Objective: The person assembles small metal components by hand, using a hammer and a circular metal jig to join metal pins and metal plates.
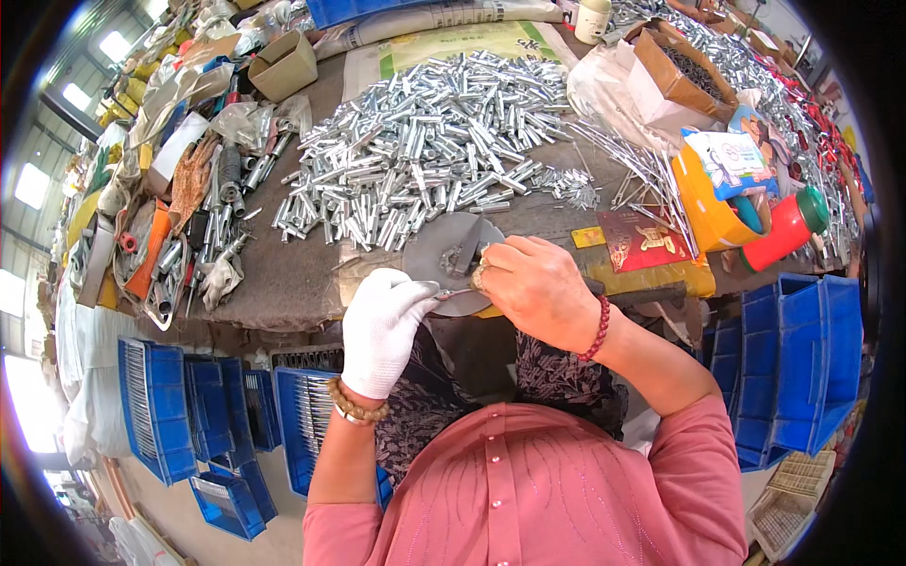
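Though slim — metal piece (450,293) in left grip (381,328).

Bright white glare from windows (31,186) at left, fisheye curvature and dark corners.
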A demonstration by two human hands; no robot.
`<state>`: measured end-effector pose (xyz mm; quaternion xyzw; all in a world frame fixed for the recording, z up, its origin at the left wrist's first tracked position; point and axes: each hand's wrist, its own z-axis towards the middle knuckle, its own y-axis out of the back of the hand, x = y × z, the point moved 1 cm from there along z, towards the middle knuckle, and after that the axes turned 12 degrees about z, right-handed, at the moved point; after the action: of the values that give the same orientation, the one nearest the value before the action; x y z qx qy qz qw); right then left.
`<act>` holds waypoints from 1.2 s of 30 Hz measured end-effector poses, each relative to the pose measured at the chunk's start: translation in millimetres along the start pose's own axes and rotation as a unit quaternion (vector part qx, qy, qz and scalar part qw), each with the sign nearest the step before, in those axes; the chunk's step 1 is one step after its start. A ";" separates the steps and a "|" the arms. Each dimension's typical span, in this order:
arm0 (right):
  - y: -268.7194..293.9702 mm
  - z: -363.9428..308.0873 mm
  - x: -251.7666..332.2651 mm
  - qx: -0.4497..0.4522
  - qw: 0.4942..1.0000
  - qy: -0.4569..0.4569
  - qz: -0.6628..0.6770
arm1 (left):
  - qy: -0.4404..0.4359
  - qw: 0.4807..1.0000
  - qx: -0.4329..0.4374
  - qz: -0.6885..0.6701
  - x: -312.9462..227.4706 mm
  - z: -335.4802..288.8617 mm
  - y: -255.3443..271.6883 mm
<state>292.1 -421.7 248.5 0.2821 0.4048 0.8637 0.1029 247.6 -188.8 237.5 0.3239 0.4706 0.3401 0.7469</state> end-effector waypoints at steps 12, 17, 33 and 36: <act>-3.4 -7.0 1.3 -0.018 0.996 0.070 -0.050 | -0.018 1.000 -0.010 0.010 -0.3 -1.2 -1.0; 41.9 -29.0 -40.1 -0.155 0.978 -0.087 -0.113 | -0.011 1.000 -0.016 0.016 -5.0 -2.8 0.7; 52.0 -23.4 -90.2 -0.018 0.971 -0.102 -0.214 | -0.040 0.999 -0.029 0.012 -4.1 6.6 -6.8; 39.4 -12.7 -69.2 -0.089 0.983 -0.109 -0.113 | -0.054 0.997 -0.048 0.026 2.8 -2.3 -1.8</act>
<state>343.6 -483.6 243.9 0.3170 0.3420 0.8429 0.2685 246.7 -187.2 233.9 0.3173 0.4041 0.3637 0.7770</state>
